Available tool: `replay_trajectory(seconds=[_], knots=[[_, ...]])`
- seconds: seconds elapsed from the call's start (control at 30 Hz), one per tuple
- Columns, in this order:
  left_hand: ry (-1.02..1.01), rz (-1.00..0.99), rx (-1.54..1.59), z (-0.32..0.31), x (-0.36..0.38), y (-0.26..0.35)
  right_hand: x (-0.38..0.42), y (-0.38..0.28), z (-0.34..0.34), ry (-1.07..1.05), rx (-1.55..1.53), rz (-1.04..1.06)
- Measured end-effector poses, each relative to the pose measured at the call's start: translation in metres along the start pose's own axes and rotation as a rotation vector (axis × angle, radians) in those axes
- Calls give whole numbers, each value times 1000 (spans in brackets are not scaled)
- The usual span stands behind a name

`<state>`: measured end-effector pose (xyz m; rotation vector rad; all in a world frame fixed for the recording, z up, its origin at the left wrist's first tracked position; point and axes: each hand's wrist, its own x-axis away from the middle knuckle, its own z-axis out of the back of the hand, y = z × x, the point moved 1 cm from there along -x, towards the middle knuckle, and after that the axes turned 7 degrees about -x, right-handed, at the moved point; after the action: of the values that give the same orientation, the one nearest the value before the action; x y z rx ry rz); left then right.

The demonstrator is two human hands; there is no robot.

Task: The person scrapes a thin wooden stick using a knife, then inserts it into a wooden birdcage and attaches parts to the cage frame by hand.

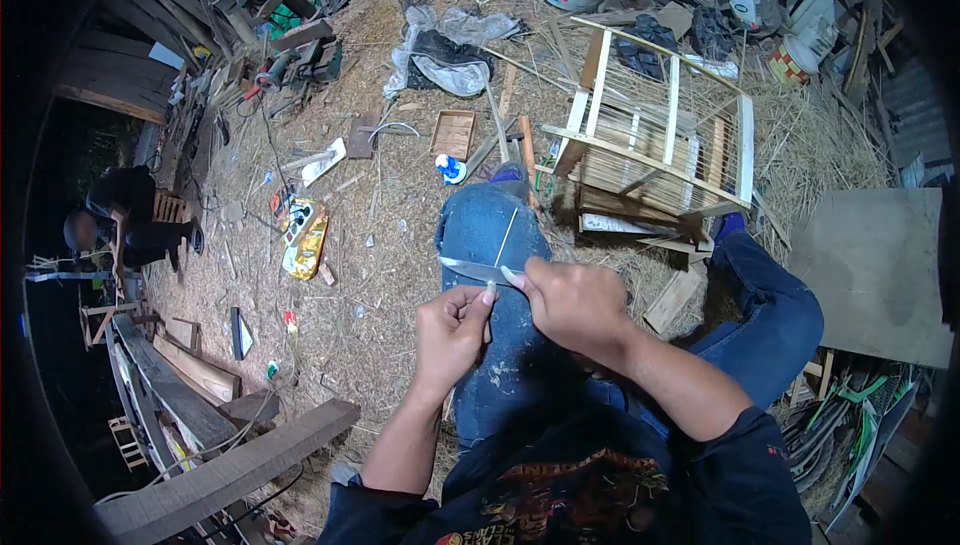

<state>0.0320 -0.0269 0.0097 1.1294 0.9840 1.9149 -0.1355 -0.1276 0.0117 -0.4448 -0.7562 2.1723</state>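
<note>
My right hand [582, 303] is closed around a knife, its handle hidden in the fist. The knife's blade [466, 268] points left across my raised, jeans-covered knee [490, 215]. My left hand [452, 333] pinches a thin pale stick [508, 235] just below the blade. The stick runs up past the blade over the knee, and the two appear to cross close to my right thumb. Both hands are almost side by side above my thigh.
A wooden frame with thin bars, like a cage [672, 135], stands at the right. A small wooden tray [454, 133], a white-blue bottle [450, 169] and a yellow packet [305, 238] lie ahead. A timber beam [235, 465] crosses lower left. Another person [125, 210] sits far left.
</note>
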Motion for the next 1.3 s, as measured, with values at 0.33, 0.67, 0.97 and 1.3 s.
replay_trajectory(seconds=[0.33,0.67,0.97,1.3], knots=[[3,-51,25,-1,3,-4,-9,-13,-11,20,-626,-320],[-12,3,147,-5,5,4,-16,-25,-11,3,-563,-330],[2,58,231,6,4,4,7,15,7,90,-710,-423],[-70,101,148,5,8,-4,19,34,8,177,-325,-84]])
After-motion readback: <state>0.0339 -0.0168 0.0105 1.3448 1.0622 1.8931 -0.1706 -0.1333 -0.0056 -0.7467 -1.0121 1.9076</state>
